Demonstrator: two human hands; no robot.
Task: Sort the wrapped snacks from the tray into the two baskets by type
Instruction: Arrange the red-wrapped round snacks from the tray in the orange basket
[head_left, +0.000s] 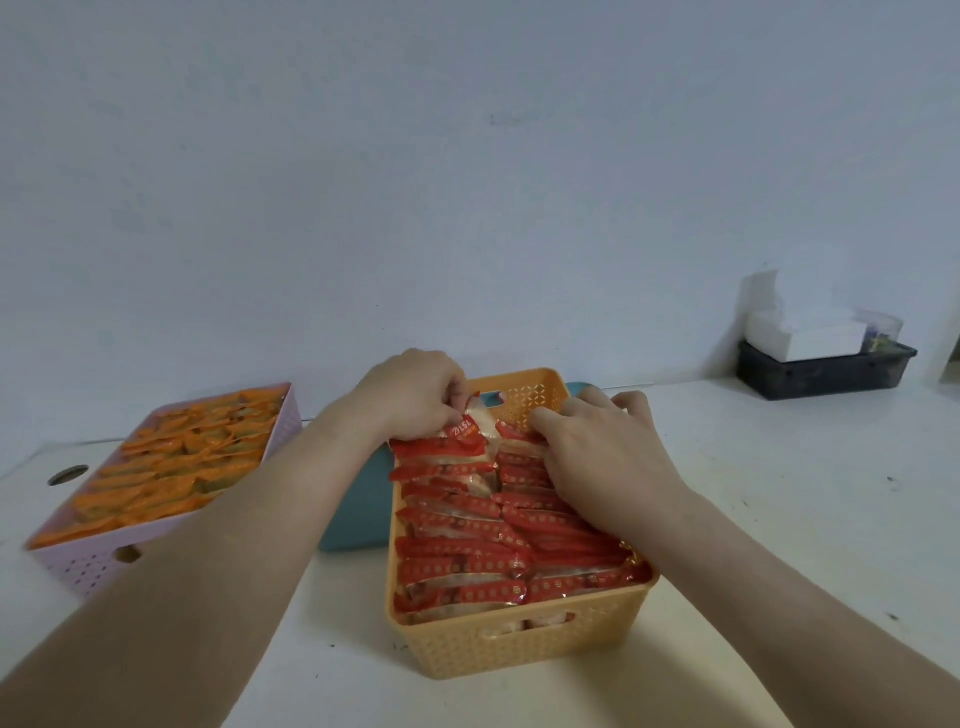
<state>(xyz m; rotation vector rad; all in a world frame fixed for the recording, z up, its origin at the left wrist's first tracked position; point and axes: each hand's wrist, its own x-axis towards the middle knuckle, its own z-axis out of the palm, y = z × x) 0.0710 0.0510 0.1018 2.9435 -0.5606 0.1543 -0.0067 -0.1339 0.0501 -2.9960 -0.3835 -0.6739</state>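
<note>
Okay: orange basket (519, 644) sits mid-counter (779, 519), with open room to its right. Red snacks (467, 566) fill it rim-high in two rows, long axes left-right. At the far end our left grip (410, 400) pinches one red packet (470, 430), which is tilted up. Our right grip (608, 457) has its fingers curled among the packets; we cannot tell if it holds one. Pink basket (88, 569) is far left.

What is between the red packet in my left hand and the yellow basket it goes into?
Nothing visible. The left hand pinches the packet at the far end of the basket, right at the top of the packed rows. The right hand rests on the right row, beside the packet, not under it.
</note>
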